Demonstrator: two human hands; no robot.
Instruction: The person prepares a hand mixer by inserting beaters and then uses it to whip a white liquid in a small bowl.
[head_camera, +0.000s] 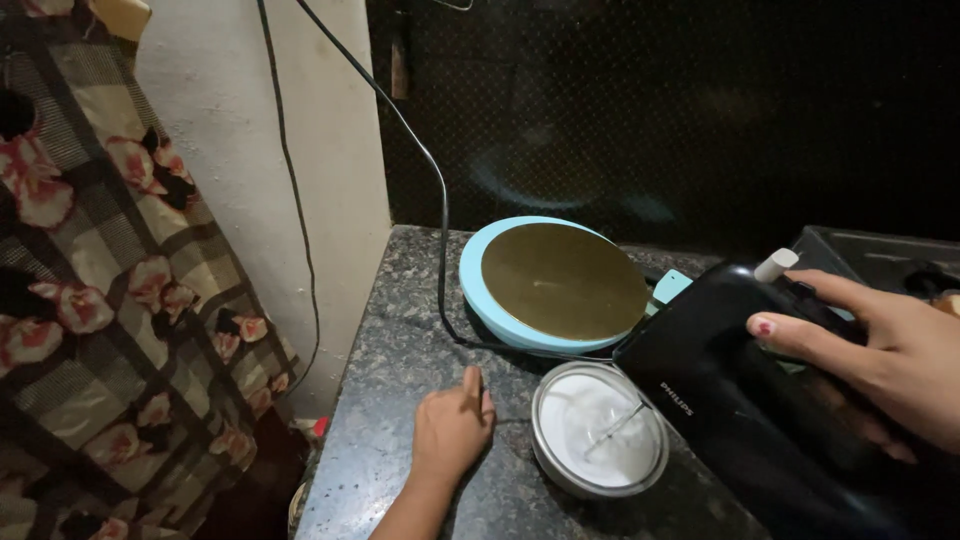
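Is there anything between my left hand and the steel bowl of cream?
Nothing visible. The left hand rests on the counter just left of the bowl, with bare stone between them. The mixer's cord runs behind the hand, not across the gap.

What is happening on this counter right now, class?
A person's right hand grips a black electric hand mixer, its metal beaters dipped in white batter inside a round steel bowl. The left hand rests on the speckled granite counter beside the bowl, touching the black power cord. A light-blue round appliance with a brownish plate sits behind.
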